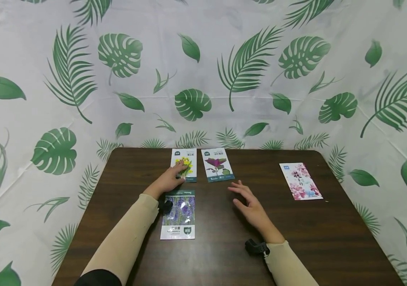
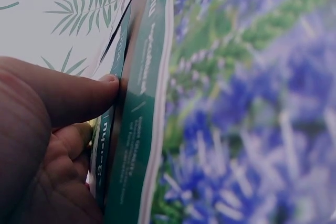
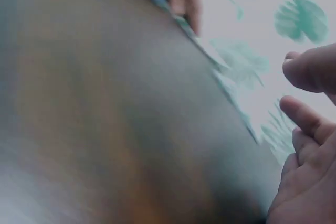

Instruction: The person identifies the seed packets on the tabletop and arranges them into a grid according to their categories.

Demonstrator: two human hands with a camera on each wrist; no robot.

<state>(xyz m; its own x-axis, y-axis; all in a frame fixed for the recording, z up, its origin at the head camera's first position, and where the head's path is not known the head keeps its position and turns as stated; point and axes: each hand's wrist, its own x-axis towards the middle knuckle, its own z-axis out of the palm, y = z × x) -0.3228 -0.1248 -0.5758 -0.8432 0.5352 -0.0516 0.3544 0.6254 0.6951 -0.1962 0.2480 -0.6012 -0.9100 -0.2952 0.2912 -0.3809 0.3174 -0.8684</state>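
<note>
In the head view, my left hand [image 1: 168, 179] rests on a seed packet with yellow flowers [image 1: 189, 169] at the table's back edge. Its thumb [image 2: 100, 94] lies by the packet's green lower strip, the fingers reaching over the picture. Below that wrist lies a packet with purple-blue flowers [image 1: 178, 214], which fills much of the left wrist view. To the right of the yellow-flower packet is one with a dark magenta plant [image 1: 217, 165]. My right hand [image 1: 251, 206] hovers in front of it, fingers spread and holding nothing.
A pink blossom packet [image 1: 300, 181] lies apart on the right of the dark wooden table [image 1: 221, 254], with a tiny scrap [image 1: 326, 201] near its corner. Leaf-printed white cloth [image 1: 203, 71] hangs behind the table and along its sides.
</note>
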